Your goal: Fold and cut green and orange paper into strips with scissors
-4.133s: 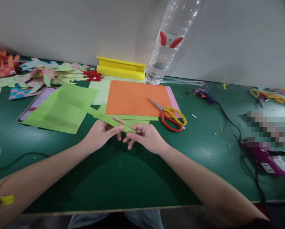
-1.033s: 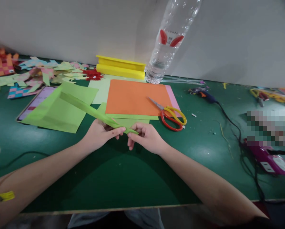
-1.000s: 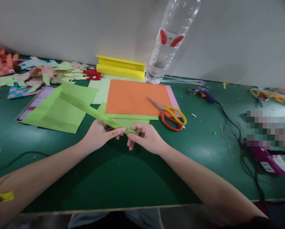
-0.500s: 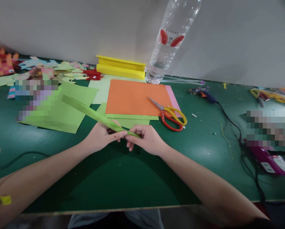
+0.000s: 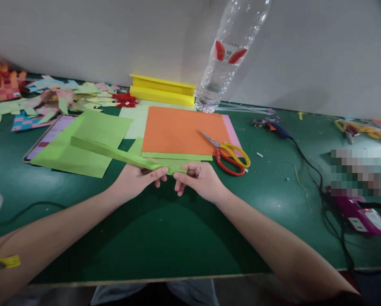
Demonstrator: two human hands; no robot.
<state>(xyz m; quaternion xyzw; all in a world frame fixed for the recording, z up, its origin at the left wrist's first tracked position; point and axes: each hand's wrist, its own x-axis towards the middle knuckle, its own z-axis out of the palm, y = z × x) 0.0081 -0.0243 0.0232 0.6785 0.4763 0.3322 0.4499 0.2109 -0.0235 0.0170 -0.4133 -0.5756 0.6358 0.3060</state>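
Observation:
A long, narrow strip of folded green paper (image 5: 114,153) stretches between my two hands above the green table (image 5: 155,238). My left hand (image 5: 139,180) pinches it near the right part, thumb on top. At its right end, my right hand (image 5: 198,180) grips it between thumb and fingers. The strip's free end slants up to the left, over a green paper sheet (image 5: 91,127). Just beyond my hands lies a stack topped by an orange sheet (image 5: 180,131). Scissors (image 5: 230,157) with one red and one yellow handle rest partly on the stack.
A tilted-looking water bottle (image 5: 224,59) stands by the wall beside a yellow folded piece (image 5: 162,90). Paper scraps (image 5: 56,95) heap at the back left, near a phone (image 5: 46,138). To the right lie a corded tool (image 5: 278,129) and a magenta box (image 5: 359,212).
The strip's free end has swung down and left, so it lies flatter. My right hand has shifted slightly right and up, leaving a wider gap between my hands.

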